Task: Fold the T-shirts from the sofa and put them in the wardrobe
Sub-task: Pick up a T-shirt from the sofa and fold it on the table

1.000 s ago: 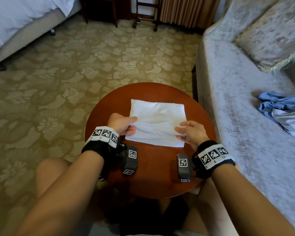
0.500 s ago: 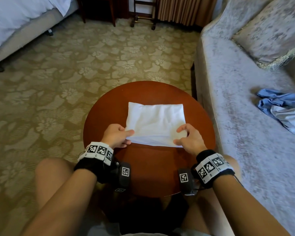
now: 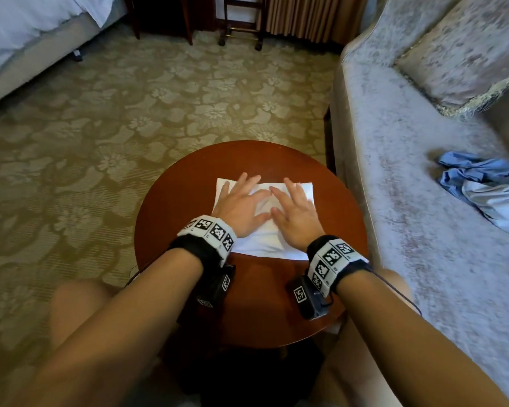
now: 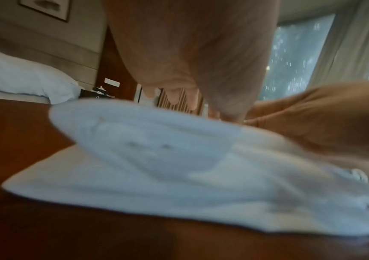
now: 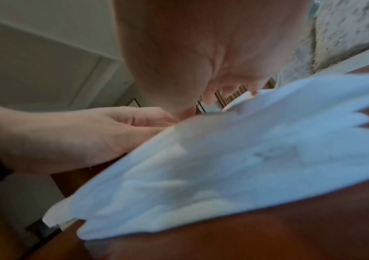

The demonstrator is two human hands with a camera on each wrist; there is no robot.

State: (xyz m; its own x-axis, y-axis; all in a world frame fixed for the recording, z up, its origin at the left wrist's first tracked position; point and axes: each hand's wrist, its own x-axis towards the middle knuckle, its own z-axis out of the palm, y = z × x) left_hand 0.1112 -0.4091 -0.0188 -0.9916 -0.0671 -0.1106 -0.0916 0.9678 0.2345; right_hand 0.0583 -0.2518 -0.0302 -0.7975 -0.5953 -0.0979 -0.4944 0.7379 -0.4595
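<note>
A white T-shirt [image 3: 265, 242] lies folded into a rectangle on the round wooden table [image 3: 247, 304]. My left hand [image 3: 241, 201] lies flat on its left half with the fingers spread. Flat on the right half is my right hand [image 3: 294, 207], thumbs nearly meeting in the middle. The wrist views show the white T-shirt [image 4: 168, 167] [image 5: 245, 167] from table height, blurred, with each palm above it. A crumpled blue T-shirt [image 3: 482, 186] lies on the grey sofa [image 3: 409, 201] to the right.
A patterned cushion [image 3: 467, 54] leans at the sofa's back. Patterned carpet [image 3: 130, 113] spreads left of the table, with a white bed [image 3: 27, 39] at the far left. A dark chair and a luggage stand [image 3: 241, 24] are by the curtain.
Both hands let go of the near edge of the white T-shirt and moved forward onto its top, where they now lie flat. The shirt is folded shorter than before.
</note>
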